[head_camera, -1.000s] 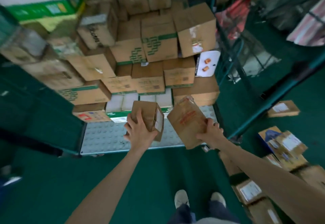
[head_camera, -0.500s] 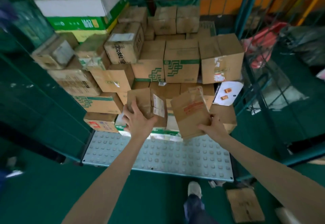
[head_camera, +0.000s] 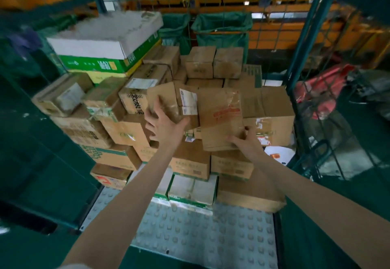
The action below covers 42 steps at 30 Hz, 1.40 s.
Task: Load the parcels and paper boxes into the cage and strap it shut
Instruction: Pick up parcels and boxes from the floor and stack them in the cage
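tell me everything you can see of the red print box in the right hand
The red-print box is a brown cardboard carton, closed, slightly creased, with blurred red print across its face and glossy tape near the top. The right hand grips its lower right corner, holding it upright in front of the stacked cartons, close beside the white-label box that the left hand holds.

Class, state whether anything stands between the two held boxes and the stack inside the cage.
Nothing visible does. The left hand holds the labelled box, the right hand the red-printed box, both at the stack; the cage front is open.
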Motion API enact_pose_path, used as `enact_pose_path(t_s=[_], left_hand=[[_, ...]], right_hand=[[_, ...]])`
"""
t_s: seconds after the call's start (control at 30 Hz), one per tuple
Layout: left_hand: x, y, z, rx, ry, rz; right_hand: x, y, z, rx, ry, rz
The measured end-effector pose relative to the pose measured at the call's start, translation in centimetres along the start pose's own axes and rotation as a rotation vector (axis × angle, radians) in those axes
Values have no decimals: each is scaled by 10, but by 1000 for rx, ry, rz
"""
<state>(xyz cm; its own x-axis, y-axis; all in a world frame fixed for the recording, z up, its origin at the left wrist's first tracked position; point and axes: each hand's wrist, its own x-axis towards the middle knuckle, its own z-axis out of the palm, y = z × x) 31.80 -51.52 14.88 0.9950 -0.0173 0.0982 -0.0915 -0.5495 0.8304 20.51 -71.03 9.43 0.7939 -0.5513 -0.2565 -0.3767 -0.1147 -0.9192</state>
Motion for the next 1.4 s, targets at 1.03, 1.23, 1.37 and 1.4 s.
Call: enact_pose_path(t_s=[1.03, 1.23, 1.37, 1.4], left_hand=[[248, 31, 141, -453, -532, -629], [273, 24, 154, -499, -559, -598], [278, 15, 156, -529, -617, -595], [278, 12, 155, -537, -620, -597]], right_hand=[[257, -96, 22, 55, 280, 240], [285, -102, 40, -43, 292, 154], [299, -108, 37, -54, 310, 139], [302, -109, 37, -41, 325, 144]])
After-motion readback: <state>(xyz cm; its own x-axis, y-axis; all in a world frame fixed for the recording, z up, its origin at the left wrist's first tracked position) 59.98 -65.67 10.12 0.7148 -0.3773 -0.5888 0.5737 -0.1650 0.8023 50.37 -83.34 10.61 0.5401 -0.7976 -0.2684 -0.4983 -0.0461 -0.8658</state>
